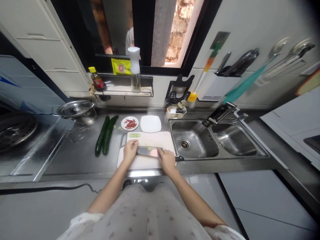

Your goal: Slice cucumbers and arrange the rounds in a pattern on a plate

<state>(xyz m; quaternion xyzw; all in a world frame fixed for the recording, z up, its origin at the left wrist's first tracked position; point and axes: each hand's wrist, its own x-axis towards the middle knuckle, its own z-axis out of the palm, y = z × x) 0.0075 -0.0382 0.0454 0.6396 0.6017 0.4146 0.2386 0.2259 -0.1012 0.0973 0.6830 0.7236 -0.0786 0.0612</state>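
Observation:
A kitchen knife [143, 151] lies level over the white cutting board [150, 164], its black handle pointing right. My right hand [168, 160] grips it where blade and handle meet, with a finger along the blade. A round cucumber slice [149, 148] sits on the blade. My left hand [130, 151] is closed at the blade's left end; what its fingers hold, if anything, is hidden. Several overlapping cucumber slices [134, 135] lie at the board's upper left. Two whole cucumbers [108, 135] rest on the steel counter left of the board.
Behind the board stand a plate of chopped red pieces [130, 123] and a white square plate [150, 124]. A double sink [195, 138] with a black faucet [217, 115] is at right. A lidded steel pot [82, 111] stands back left. Bottles line a wall rack [120, 90].

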